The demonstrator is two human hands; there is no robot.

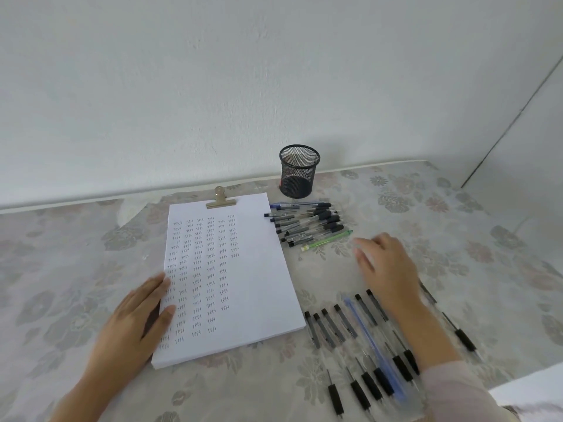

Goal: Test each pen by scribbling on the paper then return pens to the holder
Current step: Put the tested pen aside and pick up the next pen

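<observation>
Nearest, at the lower right, a row of black-capped pens [333, 328] lies side by side on the tabletop [457, 223], which is covered by a pale floral cloth. A blue pen [375, 348] lies among them. The right forearm crosses over this row. The left hand [137, 318] rests flat, fingers straight, on the left edge of the paper [253, 284], which is filled with columns of small handwritten marks. The right hand [387, 266], blurred, is to the right of the paper with its fingers stretched out and grips nothing. Beyond it, a second bunch of pens [307, 222] lies heaped, with a green pen [327, 240] at its near edge. A metal clip [220, 200] clamps the paper's top. Farther back, the black mesh pen holder [298, 172] stands upright near the wall [213, 86].
</observation>
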